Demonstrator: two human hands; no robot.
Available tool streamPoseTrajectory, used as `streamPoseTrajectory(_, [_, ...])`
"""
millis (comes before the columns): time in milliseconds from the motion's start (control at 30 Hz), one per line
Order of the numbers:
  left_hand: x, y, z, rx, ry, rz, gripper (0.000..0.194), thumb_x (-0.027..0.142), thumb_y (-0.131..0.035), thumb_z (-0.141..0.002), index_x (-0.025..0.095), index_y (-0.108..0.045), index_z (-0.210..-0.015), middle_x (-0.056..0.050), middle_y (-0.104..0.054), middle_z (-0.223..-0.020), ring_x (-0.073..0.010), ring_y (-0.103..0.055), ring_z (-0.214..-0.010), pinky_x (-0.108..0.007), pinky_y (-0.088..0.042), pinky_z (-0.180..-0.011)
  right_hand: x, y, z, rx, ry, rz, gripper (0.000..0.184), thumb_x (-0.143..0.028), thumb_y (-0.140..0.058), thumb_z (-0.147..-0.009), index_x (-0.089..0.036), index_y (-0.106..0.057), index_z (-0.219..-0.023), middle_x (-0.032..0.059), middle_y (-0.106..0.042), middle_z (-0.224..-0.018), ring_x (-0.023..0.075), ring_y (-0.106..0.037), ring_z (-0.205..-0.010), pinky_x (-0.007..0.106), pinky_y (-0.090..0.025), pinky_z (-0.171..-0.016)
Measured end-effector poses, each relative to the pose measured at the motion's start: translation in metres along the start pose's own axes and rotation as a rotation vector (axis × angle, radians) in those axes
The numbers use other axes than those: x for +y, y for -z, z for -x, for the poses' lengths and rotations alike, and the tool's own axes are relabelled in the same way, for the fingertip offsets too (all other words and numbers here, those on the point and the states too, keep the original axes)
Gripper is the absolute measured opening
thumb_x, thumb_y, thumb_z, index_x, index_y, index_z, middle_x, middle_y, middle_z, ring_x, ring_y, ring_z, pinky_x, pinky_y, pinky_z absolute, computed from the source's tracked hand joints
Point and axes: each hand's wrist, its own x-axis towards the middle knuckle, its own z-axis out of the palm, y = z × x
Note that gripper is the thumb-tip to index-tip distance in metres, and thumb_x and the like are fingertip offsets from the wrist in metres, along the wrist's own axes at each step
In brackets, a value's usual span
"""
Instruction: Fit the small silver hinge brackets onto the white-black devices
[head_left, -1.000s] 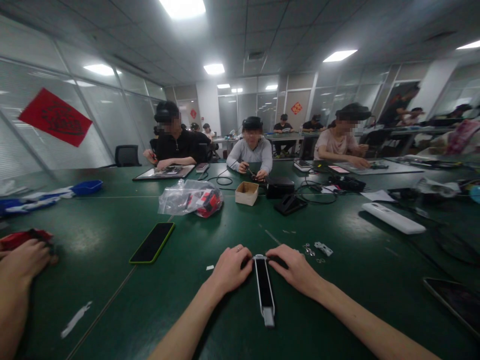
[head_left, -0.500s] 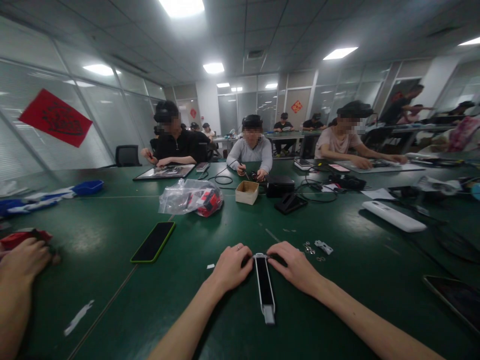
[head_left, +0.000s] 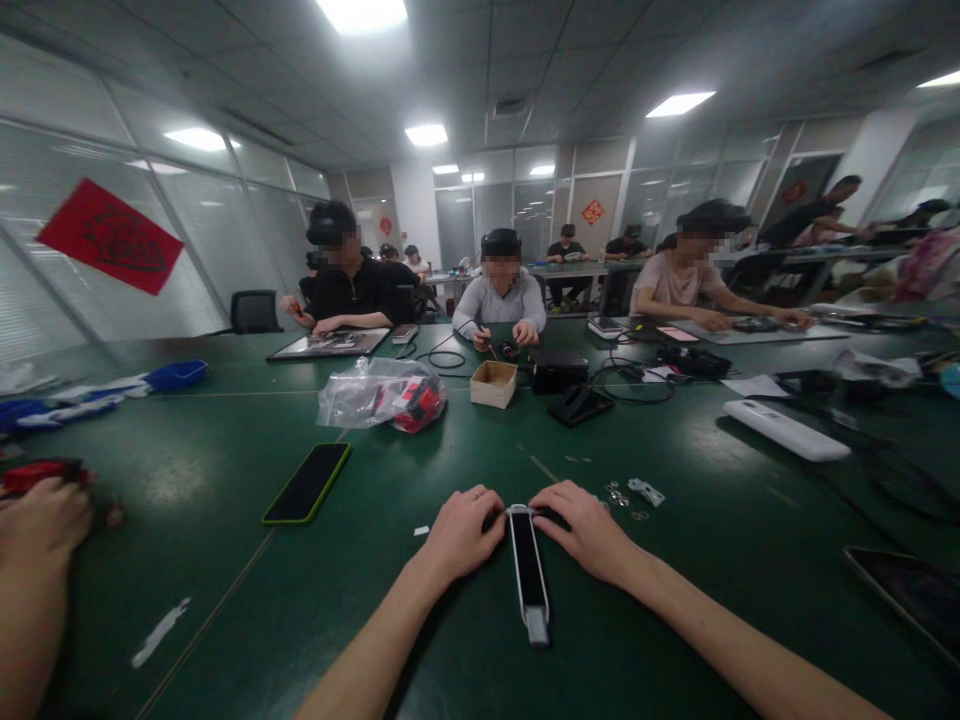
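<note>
On the green table in front of me lies a long, slim piece with a white rim, a dark middle and a grey tab at its near end [head_left: 529, 570]. My left hand [head_left: 469, 530] is closed at its far left corner, thumb and fingertips pinched there. From the other side, my right hand [head_left: 581, 525] pinches the far right corner. What exactly the fingertips press on is small and partly hidden. Just beyond my right hand are several small metal rings [head_left: 618, 494] and a small whitish bracket-like part [head_left: 646, 491].
A green-edged phone [head_left: 307, 484] lies to the left, near another person's hand [head_left: 49, 520]. Farther off are a plastic bag with red and black items [head_left: 382, 395], a small open box [head_left: 493, 385] and a black stand [head_left: 580, 405]. A white oblong case [head_left: 786, 430] lies right. Co-workers sit opposite.
My hands and the slim piece stay almost still. The other person's hand at the far left has shifted slightly left, and a co-worker opposite has moved a hand a little.
</note>
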Motion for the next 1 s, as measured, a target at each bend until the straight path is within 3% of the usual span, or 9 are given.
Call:
streamPoseTrajectory(733, [0.002, 0.003, 0.000, -0.021, 0.020, -0.007, 0.014, 0.026, -0.045, -0.088, 0.020, -0.058, -0.086, -0.001, -0.060, -0.087, -0.0150, -0.056, -0.079, -0.027, -0.039, -0.073, 0.009, -0.007, 0.001, 0.057, 0.071, 0.020, 0.023, -0.030, -0.045, -0.092, -0.021, -0.065, -0.099, 0.0058, -0.067, -0.096, 0.0189, -0.057, -0.092, 0.035, -0.047, -0.081])
streamPoseTrajectory(1000, [0.001, 0.003, 0.000, -0.022, 0.018, -0.012, 0.014, 0.026, -0.046, -0.087, 0.020, -0.058, -0.087, -0.002, -0.060, -0.086, -0.0148, -0.055, -0.078, -0.026, -0.039, -0.072, 0.009, -0.007, 0.001, 0.061, 0.090, 0.043, 0.019, -0.025, -0.049, -0.090, -0.020, -0.065, -0.099, 0.0050, -0.067, -0.096, 0.0186, -0.058, -0.092, 0.033, -0.048, -0.081])
